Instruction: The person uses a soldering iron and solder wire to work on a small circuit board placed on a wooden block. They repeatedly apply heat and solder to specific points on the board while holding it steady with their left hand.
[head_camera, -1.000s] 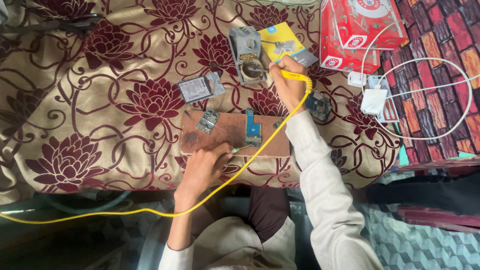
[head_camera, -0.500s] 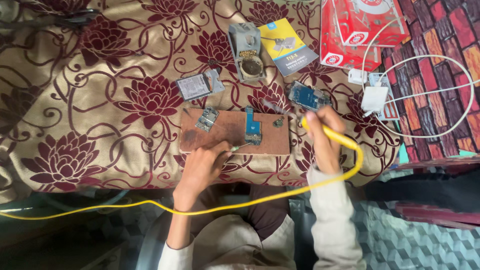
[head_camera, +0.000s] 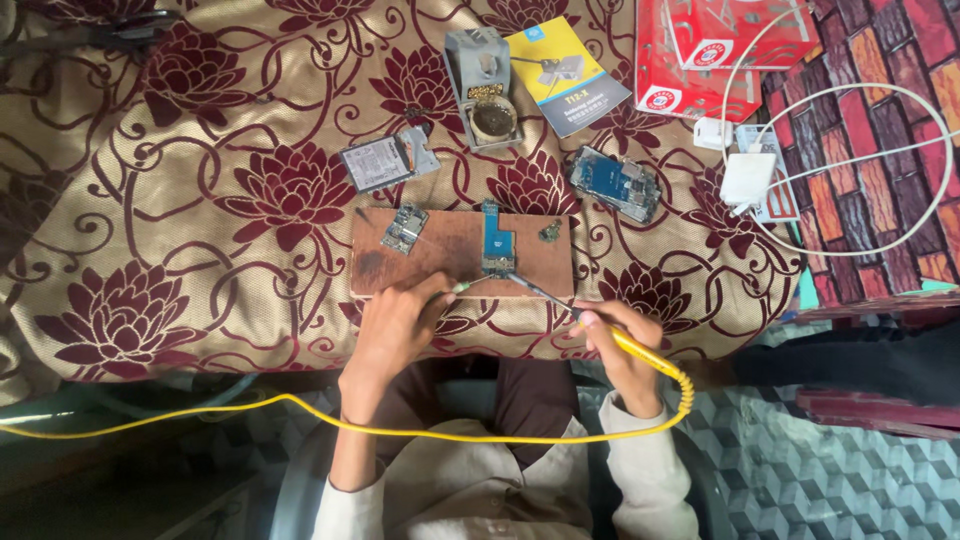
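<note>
Since a moment ago our right hand (head_camera: 625, 350) has come down from beside the opened phone (head_camera: 615, 184) to the near edge of the wooden board (head_camera: 450, 250), fingers wrapped around the yellow soldering iron (head_camera: 590, 322), its tip touching the blue circuit board (head_camera: 495, 238) lying on the wood. Our left hand (head_camera: 395, 330) pinches thin tweezers (head_camera: 470, 286) aimed at that same spot. We see the yellow cord (head_camera: 400, 432) looping across our lap, and the grey iron stand (head_camera: 485, 85) well beyond on the floral cloth (head_camera: 200, 200).
</note>
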